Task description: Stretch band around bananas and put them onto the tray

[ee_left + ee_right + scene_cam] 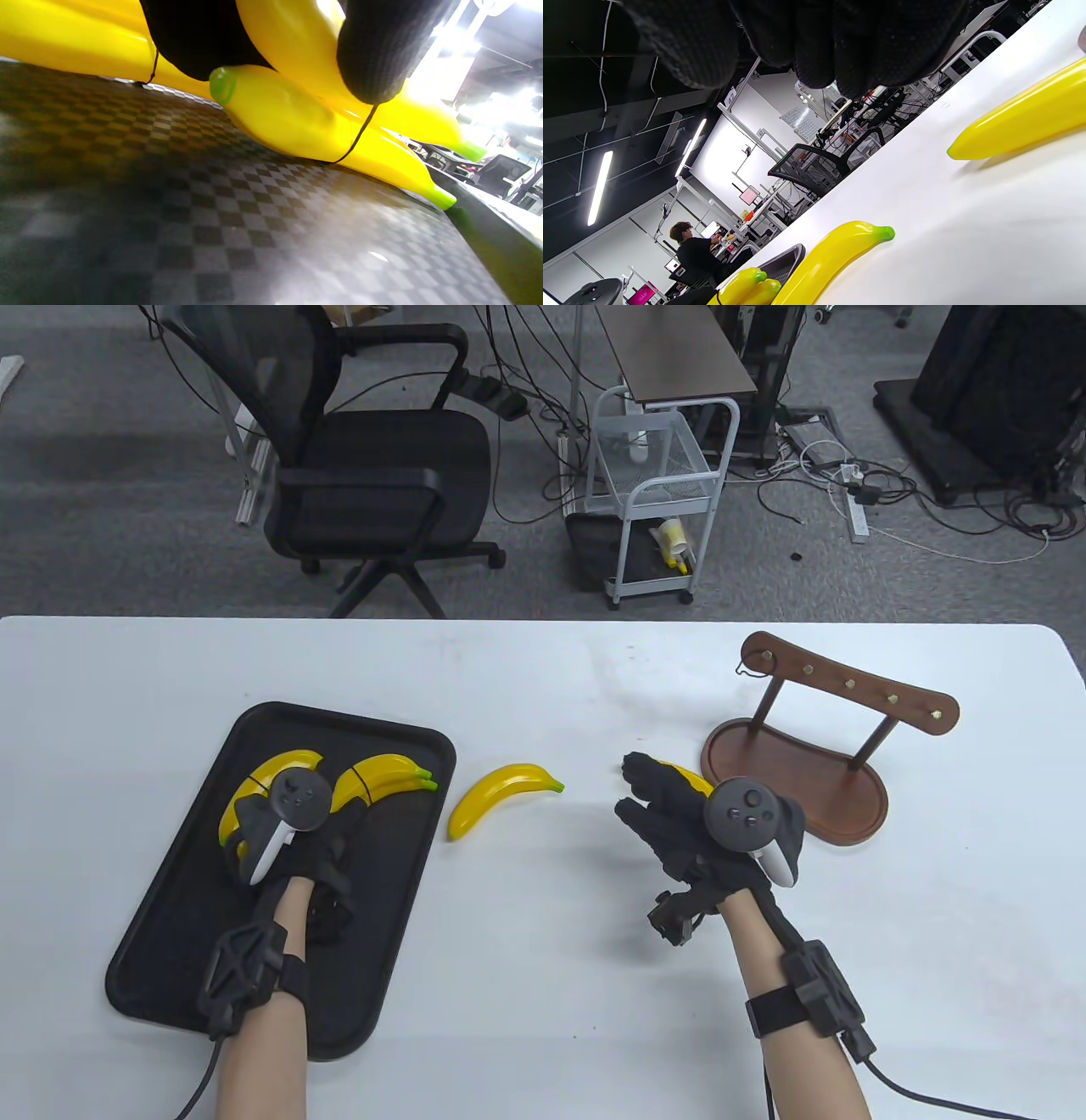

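Observation:
A black tray lies at the left with two bundles of yellow bananas, each ringed by a thin black band. My left hand lies over the left bundle and grips it. In the left wrist view its fingertips press on the bananas, and the band runs under one fingertip. The other bundle lies beside it. A loose banana rests on the table. My right hand hovers open over another banana, fingers clear of it.
A wooden hook rack on an oval base stands just right of my right hand, with a thin dark loop at its left end. An office chair and a white trolley stand beyond the table's far edge.

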### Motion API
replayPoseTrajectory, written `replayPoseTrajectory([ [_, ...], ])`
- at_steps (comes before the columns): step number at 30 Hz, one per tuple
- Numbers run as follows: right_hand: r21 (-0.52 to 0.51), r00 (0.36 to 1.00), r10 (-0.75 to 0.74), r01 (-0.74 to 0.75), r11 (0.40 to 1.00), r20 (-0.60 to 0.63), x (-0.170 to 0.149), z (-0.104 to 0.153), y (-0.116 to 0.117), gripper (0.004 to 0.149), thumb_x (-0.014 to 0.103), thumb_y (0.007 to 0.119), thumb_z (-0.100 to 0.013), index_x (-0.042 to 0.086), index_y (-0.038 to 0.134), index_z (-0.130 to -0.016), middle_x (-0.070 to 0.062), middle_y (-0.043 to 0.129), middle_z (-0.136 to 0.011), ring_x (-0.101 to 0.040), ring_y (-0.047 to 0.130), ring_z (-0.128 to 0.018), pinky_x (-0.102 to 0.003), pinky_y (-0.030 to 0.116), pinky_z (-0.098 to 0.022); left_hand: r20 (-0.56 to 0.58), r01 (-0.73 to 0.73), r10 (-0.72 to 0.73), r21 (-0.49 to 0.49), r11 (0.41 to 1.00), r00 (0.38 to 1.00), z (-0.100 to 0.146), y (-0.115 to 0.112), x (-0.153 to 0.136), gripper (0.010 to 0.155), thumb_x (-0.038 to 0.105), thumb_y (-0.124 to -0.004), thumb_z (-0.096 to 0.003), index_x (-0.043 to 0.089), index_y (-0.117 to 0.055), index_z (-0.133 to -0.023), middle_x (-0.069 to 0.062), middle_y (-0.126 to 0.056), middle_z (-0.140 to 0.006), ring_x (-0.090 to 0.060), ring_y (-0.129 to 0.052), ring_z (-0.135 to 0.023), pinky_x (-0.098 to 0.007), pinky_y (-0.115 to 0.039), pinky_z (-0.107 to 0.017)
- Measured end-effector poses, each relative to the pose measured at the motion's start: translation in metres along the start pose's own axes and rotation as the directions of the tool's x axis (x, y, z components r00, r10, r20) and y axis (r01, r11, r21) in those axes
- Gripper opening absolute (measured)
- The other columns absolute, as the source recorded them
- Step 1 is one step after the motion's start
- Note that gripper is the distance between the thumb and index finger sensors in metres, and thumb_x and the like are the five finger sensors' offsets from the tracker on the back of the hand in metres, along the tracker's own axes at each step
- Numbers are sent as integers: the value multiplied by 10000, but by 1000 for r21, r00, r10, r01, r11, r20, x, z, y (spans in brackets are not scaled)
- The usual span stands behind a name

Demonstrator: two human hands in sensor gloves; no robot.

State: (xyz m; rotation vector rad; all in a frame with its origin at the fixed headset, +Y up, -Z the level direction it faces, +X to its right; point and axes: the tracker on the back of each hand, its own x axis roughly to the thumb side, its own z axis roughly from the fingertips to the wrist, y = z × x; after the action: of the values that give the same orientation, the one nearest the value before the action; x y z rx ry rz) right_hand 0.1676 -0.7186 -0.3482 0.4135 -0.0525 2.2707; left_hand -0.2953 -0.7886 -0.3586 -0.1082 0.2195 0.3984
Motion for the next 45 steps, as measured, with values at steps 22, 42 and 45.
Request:
replayPoseTrajectory([
  [22, -52, 999, -42, 40, 998, -31, -11, 3, -14, 621, 395, 755, -565, 104, 576, -1083, -181, 687, -1068, -439, 777, -898, -540, 737, -594, 270, -211, 174, 114, 971, 947, 49, 71, 55, 650, 473, -774, -587, 256, -497, -1133, -24, -650, -1180, -340, -755, -1052, -568, -606, -786],
  [42, -152, 964, -233, 213, 965, -130, -45, 4, -24, 611, 402, 767, -557, 113, 602, -1068, -170, 718, -1047, -426, 801, -876, -546, 741, -583, 477, -356, 344, -69, 932, 809, 76, 36, 110, 595, 494, -721, -616, 286, -498, -1127, 0, -615, -1198, -315, -715, -1085, -527, -580, -821],
  [45, -226, 941, -293, 253, 941, -167, -56, 5, -31, 608, 407, 775, -552, 115, 614, -1060, -164, 733, -1034, -416, 817, -861, -536, 751, -575, 466, -360, 360, -93, 928, 808, 73, 28, 108, 595, 496, -718, -617, 286, -496, -1127, 3, -613, -1199, -313, -712, -1087, -525, -578, -824],
])
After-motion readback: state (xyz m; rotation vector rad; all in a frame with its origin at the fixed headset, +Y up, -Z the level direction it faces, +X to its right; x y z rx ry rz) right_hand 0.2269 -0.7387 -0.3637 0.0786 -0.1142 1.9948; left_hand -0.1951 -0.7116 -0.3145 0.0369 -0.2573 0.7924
